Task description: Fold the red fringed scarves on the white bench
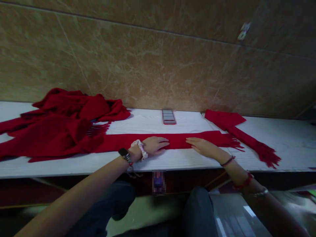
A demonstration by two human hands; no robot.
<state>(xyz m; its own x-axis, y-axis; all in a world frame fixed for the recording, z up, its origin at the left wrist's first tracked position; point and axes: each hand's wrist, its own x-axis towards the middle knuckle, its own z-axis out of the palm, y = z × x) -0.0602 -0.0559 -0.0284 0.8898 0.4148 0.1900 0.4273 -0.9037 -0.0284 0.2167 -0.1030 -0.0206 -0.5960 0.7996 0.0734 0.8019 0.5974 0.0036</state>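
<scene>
A long red scarf [177,141] lies in a flat strip along the white tabletop [145,125], with fringe at its right end. My left hand [155,145] rests on the strip near its middle, fingers stretched out to the right. Lying flat on the same scarf, my right hand [201,146] points its fingers left, a short gap from the other hand. Both palms face down and grip nothing. Toward the left, the strip runs up to a heap of red scarves [74,115], and its far end is hidden there.
Another red scarf [229,123] lies bent at the right, its fringe angled toward the front edge. A blurred-out phone-like object [169,117] sits by the tiled wall [148,65]. On the wall at upper right is a small white fixture [244,31]. My knees are below the table.
</scene>
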